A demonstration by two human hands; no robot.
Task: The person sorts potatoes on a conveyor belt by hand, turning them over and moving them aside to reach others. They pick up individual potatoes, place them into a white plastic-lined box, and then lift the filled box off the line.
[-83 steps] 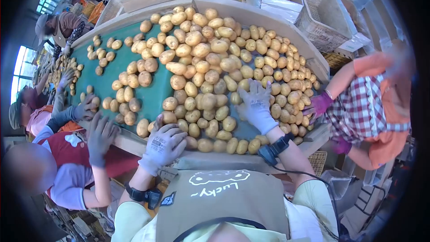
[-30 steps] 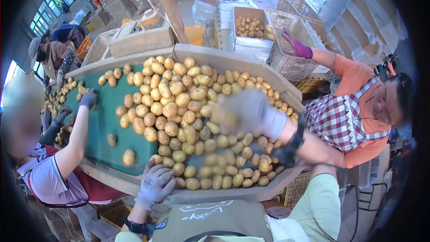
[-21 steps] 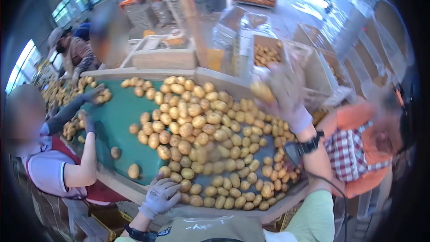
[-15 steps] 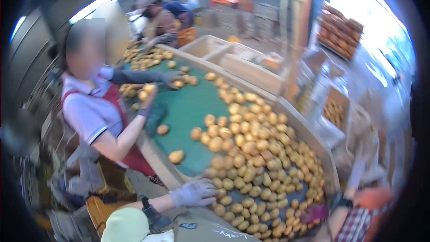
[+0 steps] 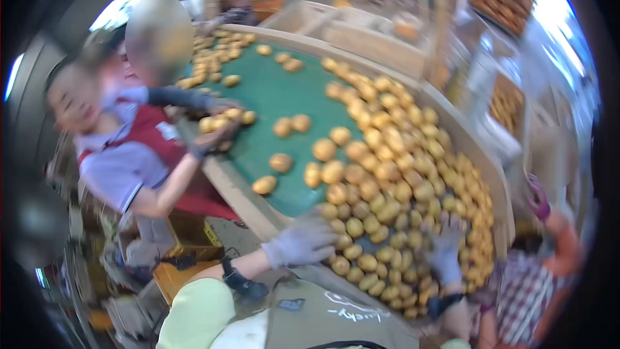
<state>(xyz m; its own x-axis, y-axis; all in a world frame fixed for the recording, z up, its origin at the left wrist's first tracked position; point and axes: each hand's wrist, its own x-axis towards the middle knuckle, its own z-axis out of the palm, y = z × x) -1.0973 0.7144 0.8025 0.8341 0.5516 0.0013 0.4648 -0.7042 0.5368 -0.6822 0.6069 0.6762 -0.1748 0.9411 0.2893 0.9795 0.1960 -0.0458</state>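
My left hand (image 5: 300,243), in a pale glove, reaches over the near wooden edge of the sorting table. Its fingers are stretched out against the near side of a heap of potatoes (image 5: 387,171). My right hand (image 5: 447,252), also in a pale glove, lies among the potatoes on the right with its fingers spread, slightly blurred. Neither hand visibly grips a potato. Several loose potatoes, one of them a single potato (image 5: 264,185), lie on the green table surface (image 5: 278,90) beyond my left hand.
Across the left edge, a co-worker in a red apron (image 5: 158,132) holds several potatoes. Another person in a checked shirt (image 5: 516,291) is close on my right. Wooden side boards (image 5: 462,113) border the heap. Pale bins (image 5: 374,45) stand behind it, and a crate (image 5: 507,106) stands beyond the right board.
My right hand has come in from the right onto the heap. My left hand stays at the heap's near side. The co-worker's hands have drawn together around potatoes. The view has tilted.
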